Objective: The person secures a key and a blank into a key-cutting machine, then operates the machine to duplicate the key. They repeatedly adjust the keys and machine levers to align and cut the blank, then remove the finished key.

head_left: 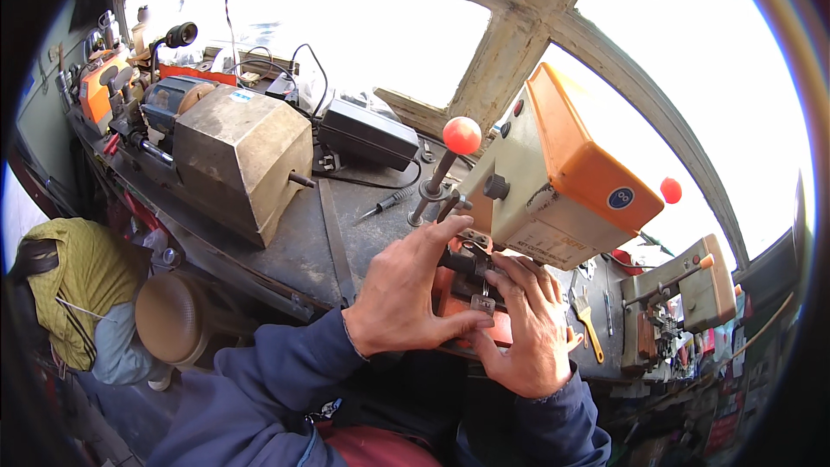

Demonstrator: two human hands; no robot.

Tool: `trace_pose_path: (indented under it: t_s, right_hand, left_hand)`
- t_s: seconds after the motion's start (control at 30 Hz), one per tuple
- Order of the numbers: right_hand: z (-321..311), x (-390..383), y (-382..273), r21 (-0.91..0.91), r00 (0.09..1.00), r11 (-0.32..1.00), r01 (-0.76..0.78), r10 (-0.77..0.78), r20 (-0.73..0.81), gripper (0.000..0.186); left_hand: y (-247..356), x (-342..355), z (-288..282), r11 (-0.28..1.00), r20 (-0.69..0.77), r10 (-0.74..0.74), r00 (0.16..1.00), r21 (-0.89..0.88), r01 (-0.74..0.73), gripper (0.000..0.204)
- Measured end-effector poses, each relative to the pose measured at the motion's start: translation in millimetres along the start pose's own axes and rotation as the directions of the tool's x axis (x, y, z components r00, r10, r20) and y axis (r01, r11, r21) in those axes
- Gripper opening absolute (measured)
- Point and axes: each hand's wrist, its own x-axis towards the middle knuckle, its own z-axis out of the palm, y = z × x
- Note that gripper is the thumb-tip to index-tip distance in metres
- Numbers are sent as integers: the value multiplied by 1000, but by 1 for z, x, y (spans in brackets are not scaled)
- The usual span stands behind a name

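Observation:
A key (483,303) with a squarish metal head sits at the dark clamp (464,263) of an orange and cream key cutting machine (553,182). My left hand (406,290) is on its left side, thumb and forefinger spread wide. That thumb's tip lies by the key's head, and the forefinger reaches up toward the machine's lever (441,171). My right hand (532,320) comes from the right, fingers bent over the clamp and thumb curled in below, round the key. The key's blade is partly covered by my fingers.
Left on the bench stands a grey metal-housed machine (242,151), with a black power adapter (367,134) behind. A screwdriver (386,205) lies left of my hands, a yellow-handled brush (589,327) to their right. Another key machine (683,294) stands far right; a stool (173,316) is lower left.

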Motion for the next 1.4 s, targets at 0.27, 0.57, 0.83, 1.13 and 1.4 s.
trace_pose_path:
  t_s: [0.27, 0.57, 0.83, 1.13, 1.4]
  right_hand:
    - [2, 0, 1, -3, 1000, 1000, -9, 9, -8, 63]
    - [3, 5, -3, -22, 999, 1000, -22, 22, -28, 62]
    - [4, -2, -3, -17, 996, 996, -90, 90, -8, 60]
    - [-2, 0, -5, -282, 995, 955, 96, -102, -6, 55]
    - [-9, 2, -20, -274, 994, 955, 110, -110, 16, 52]
  left_hand:
    - [0, -1, 0, 999, 25, -9, 1000, 40, 8, 111]
    - [-1, -2, -1, 998, 18, -6, 1000, 70, 5, 109]
    - [-19, -4, -18, 928, 110, -278, 954, -224, 297, 50]
    - [-42, 29, -15, 586, 528, -600, 601, -221, 779, 85]
    - [-31, 31, -27, 410, 635, -544, 549, -369, 834, 51]
